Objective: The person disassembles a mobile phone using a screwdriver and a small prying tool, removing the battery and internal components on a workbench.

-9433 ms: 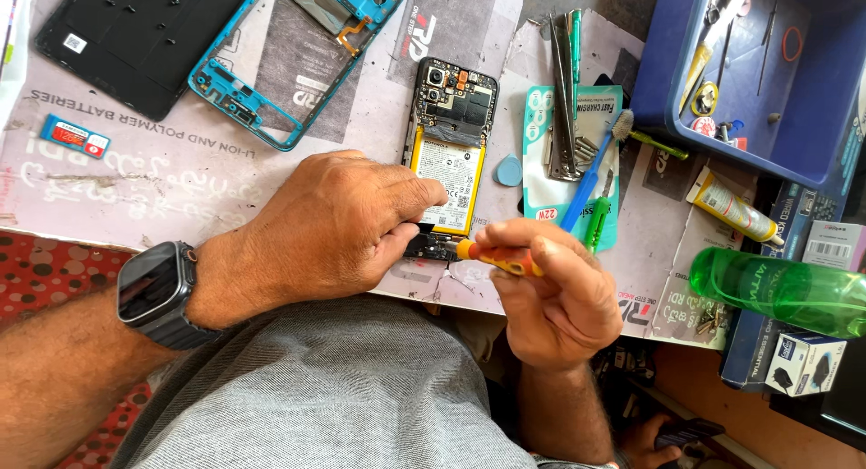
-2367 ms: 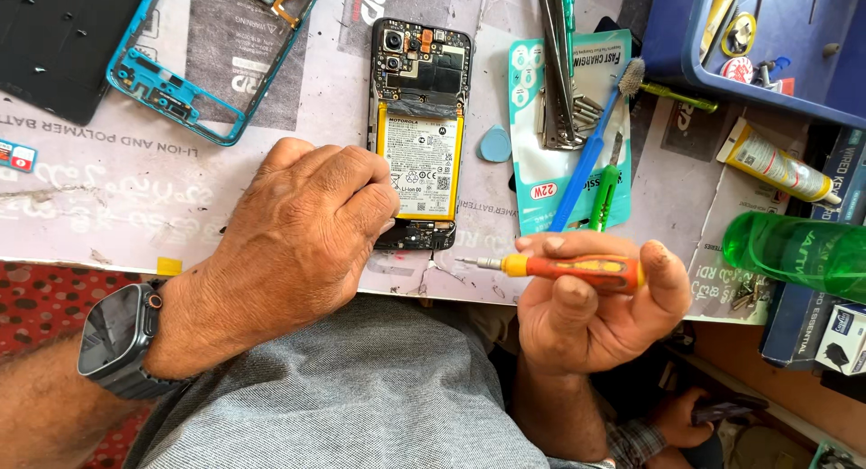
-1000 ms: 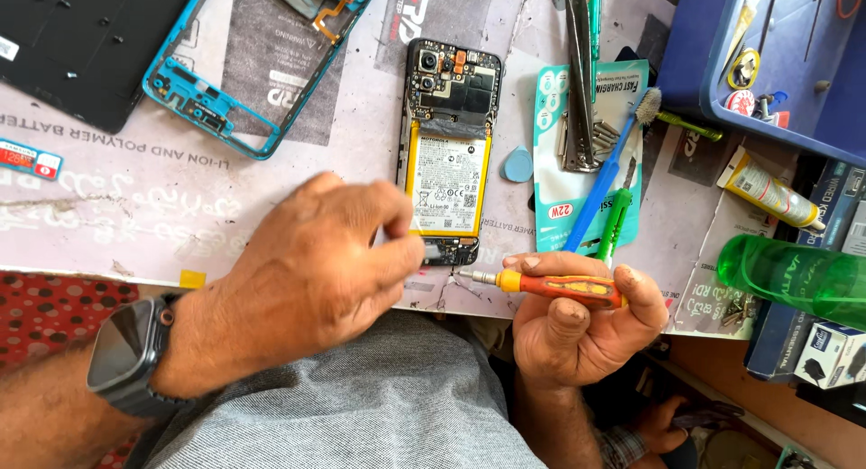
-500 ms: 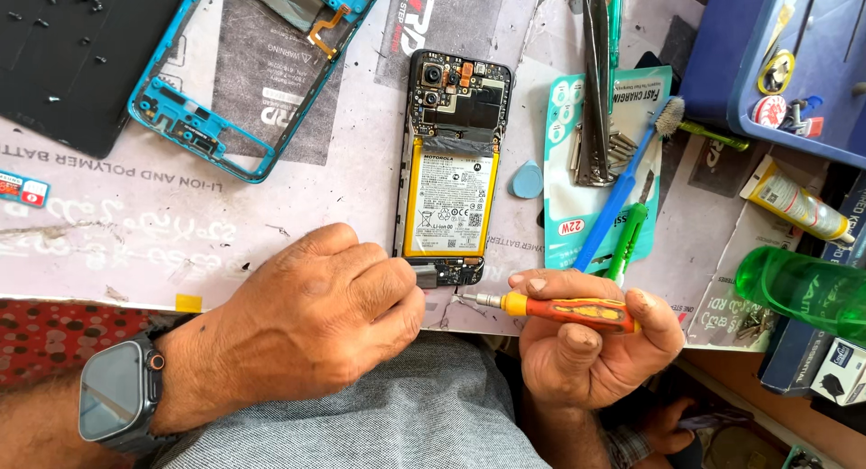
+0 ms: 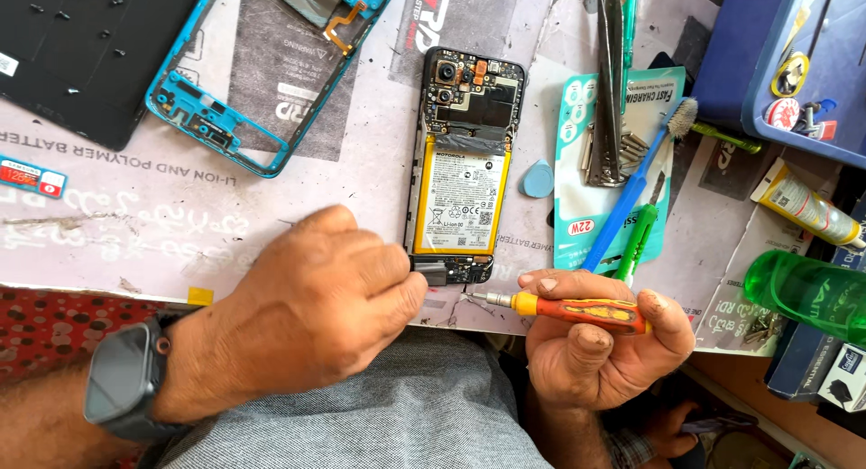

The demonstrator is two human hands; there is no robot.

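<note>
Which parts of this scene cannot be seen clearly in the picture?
- Head view: the left hand covers its own fingertips and whatever they touch at the opened phone's bottom edge.
- The screwdriver's tip is too small to tell its type; the right hand hides the handle's end.
- The blue bin is cut off by the top and right edges.
- The green bottle is cut off by the right edge.

Blue toothbrush (image 5: pixel 631 194), green bottle (image 5: pixel 807 293)
</note>
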